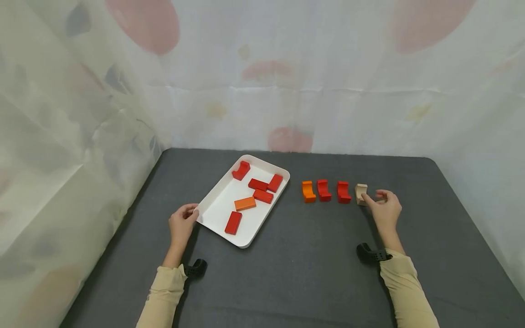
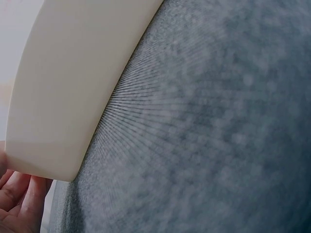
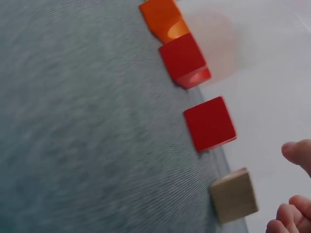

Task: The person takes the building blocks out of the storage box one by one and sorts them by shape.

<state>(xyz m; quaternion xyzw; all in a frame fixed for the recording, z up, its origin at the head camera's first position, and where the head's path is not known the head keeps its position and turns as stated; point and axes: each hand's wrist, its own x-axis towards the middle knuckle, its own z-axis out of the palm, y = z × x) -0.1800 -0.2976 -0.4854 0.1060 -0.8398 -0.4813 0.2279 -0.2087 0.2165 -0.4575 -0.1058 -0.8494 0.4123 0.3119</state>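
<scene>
- Left grip (image 1: pixel 182 224) pinches the white tray (image 1: pixel 215 212) at its corner.
- Right grip (image 1: pixel 385 213) is spread beside the wooden block (image 1: pixel 361 189) on the bench (image 1: pixel 295 264).
- Block looks light and hard; pinch its flat sides.

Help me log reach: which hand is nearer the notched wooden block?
Right: the right hand is just right of the wooden block; the left hand is far left, gripping the white tray.

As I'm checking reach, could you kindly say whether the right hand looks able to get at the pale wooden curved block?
Probably yes: the right hand is beside that pale wooden block, with nothing visible between them.
</scene>
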